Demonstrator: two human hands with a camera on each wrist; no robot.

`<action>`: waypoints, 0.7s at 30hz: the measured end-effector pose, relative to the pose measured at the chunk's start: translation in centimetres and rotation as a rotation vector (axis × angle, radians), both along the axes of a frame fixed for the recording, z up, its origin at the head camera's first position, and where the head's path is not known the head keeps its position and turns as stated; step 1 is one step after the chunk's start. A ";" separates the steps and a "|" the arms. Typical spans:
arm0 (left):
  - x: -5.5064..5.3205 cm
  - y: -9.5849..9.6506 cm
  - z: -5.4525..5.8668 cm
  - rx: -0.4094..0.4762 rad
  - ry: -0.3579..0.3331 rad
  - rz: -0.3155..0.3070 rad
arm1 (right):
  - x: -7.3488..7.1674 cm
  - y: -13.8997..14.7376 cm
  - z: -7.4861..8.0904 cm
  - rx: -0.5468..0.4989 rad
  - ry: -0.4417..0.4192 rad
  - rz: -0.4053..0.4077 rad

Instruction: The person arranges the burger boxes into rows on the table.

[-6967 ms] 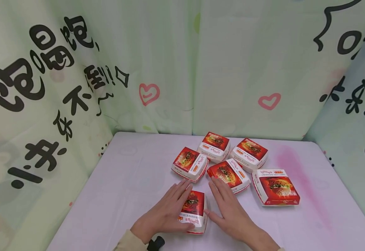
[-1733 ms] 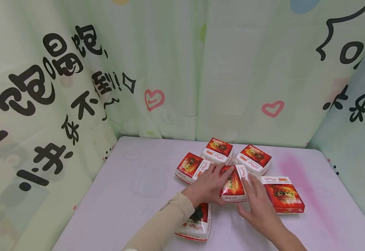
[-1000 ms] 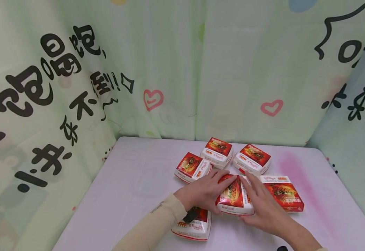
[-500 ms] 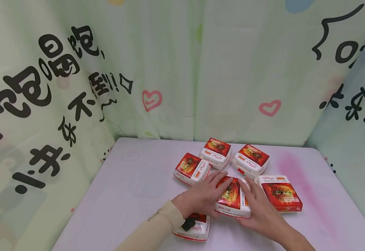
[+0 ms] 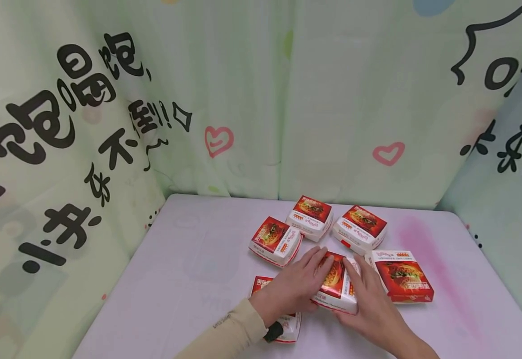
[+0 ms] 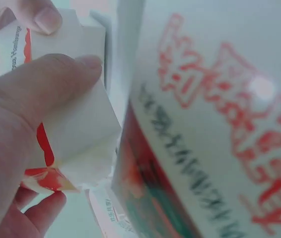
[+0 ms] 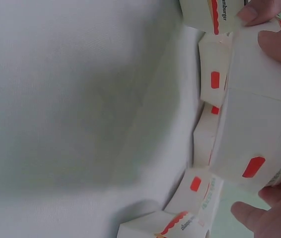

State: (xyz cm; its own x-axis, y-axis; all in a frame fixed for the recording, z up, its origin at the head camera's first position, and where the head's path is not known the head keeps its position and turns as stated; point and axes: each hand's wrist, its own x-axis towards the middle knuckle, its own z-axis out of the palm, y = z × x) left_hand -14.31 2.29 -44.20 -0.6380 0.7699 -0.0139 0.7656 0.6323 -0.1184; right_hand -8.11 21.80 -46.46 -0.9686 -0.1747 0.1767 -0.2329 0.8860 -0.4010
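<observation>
Between both hands is a red and white burger box [image 5: 336, 284] with a burger picture on its lid. My left hand [image 5: 287, 286] grips its left side, fingertips at the top edge; in the left wrist view the thumb [image 6: 46, 82] lies against the white side of the box [image 6: 81, 129]. On the opposite side my right hand [image 5: 375, 306] grips the box, fingers over the lid edge. The right wrist view shows the box's plain white face [image 7: 259, 124] with fingers at both ends. Beneath my left wrist, partly hidden, another burger box [image 5: 291, 329] lies on the table.
Two burger boxes stand at the back, one at centre [image 5: 310, 218] and one to its right [image 5: 360, 229]. Another box [image 5: 275, 241] sits behind my left hand, and one [image 5: 403, 275] right of my right hand. The white-covered table [image 5: 175, 279] meets a patterned curtain [image 5: 243, 99].
Seven seconds ago both hands were at the near box; they have since moved to the middle box, gripped it and drawn it toward the front. Over the last half second it barely shifts.
</observation>
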 end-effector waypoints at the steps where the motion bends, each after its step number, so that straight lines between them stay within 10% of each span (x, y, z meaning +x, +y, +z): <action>1: 0.0 -0.1 0.0 0.002 -0.007 -0.003 | 0.1 0.0 0.0 -0.002 0.004 0.004; 13: -0.2 -1.2 0.3 0.091 -0.085 -0.021 | 1.3 1.2 0.3 0.009 0.066 0.079; 21: 0.2 -1.2 0.2 0.153 -0.019 0.025 | 1.3 1.3 0.0 0.029 0.158 0.069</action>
